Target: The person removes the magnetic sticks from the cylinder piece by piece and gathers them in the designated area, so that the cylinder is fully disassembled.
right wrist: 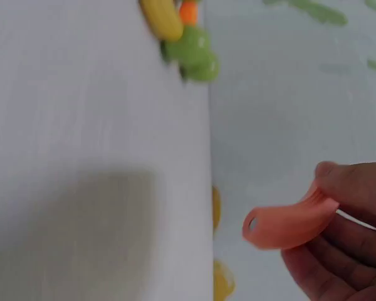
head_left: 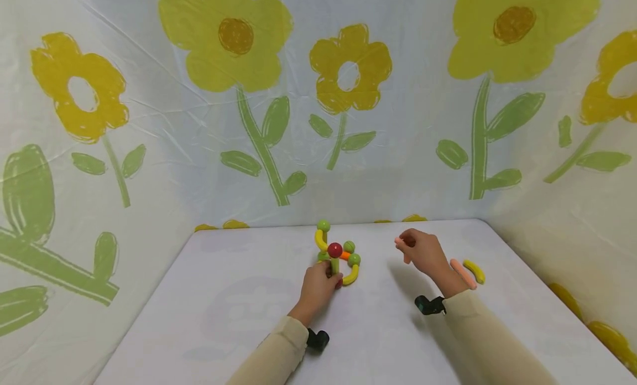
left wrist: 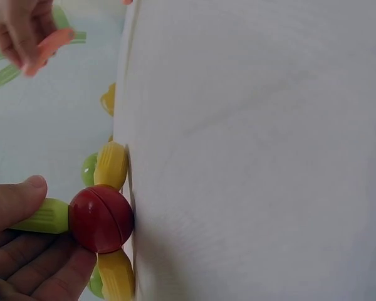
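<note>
My left hand [head_left: 318, 285] grips the upright light green stick [left wrist: 50, 216] of a ball-and-stick toy structure. One red ball [head_left: 335, 250] tops this stick, and another red ball [left wrist: 100, 219] sits at its foot by the tabletop. Yellow curved sticks [head_left: 351, 275] run from the lower red ball, one of them to a green ball [head_left: 354, 259]. Farther back, a second yellow curved stick [head_left: 320, 240] rises to a green ball [head_left: 323, 225]. Raised over the table to the right, my right hand [head_left: 423, 252] pinches a pink curved stick [right wrist: 288, 226] between thumb and fingers, its hollow end facing outward.
On the white tabletop [head_left: 199, 296], a straight pink stick [head_left: 463, 274] and a yellow curved stick [head_left: 474, 271] lie beyond my right wrist. Flower-printed cloth [head_left: 398, 180] stands behind the table and at both sides.
</note>
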The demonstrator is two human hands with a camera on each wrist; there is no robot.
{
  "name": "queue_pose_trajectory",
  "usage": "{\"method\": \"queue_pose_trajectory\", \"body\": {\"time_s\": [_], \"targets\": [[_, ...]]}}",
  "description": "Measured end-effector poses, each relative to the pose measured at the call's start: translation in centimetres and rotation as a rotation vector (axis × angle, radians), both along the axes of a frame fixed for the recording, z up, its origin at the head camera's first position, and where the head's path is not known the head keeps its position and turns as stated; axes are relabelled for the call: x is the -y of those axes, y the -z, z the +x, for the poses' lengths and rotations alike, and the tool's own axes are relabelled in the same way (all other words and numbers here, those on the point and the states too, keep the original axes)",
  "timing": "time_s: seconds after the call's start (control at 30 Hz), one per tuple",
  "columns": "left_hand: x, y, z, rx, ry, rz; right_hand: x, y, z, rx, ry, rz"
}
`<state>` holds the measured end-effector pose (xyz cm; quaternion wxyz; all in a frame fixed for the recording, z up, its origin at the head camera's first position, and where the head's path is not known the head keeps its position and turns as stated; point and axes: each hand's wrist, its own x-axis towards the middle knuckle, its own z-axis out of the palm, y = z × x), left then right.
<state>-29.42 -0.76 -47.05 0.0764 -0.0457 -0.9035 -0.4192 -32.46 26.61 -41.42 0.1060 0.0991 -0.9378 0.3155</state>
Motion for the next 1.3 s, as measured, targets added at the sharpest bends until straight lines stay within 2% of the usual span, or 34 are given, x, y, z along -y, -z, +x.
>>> {"method": "queue_pose_trajectory", "body": {"time_s": [0.13,0.3,0.53,0.63,1.0,1.1,1.2,1.3], "targets": [[0.1,0.1,0.1,-0.002,0.006,-0.006,-3.2,0.7,-0.1,0.093,0.034,0.095],[0.2,0.2,0.1,-0.006,0.004,0.005,-6.2,1.7,0.0,0.156,0.052,0.232],[0.2,0.3,0.1,-0.002,0.002,0.013,-8.2,2.3,0.8,0.256,0.071,0.315],[0.2,0.2,0.2,-0.006,0.004,0.014,-8.6,2.2,1.0,0.252,0.066,0.355],[0.0,0.1,0.1,-0.002,-0.004,0.006,-10.0,2.3,0.9,0.335,0.079,0.324],[0.0,0.0,0.1,-0.001,-0.006,0.004,-9.9,2.3,0.8,0.321,0.074,0.324],[-0.1,0.0,0.2,0.004,-0.010,0.000,-9.0,2.1,0.5,0.254,0.055,0.332],[-0.1,-0.1,0.2,0.003,-0.011,0.000,-6.8,1.7,0.3,0.177,0.016,0.313]]}}
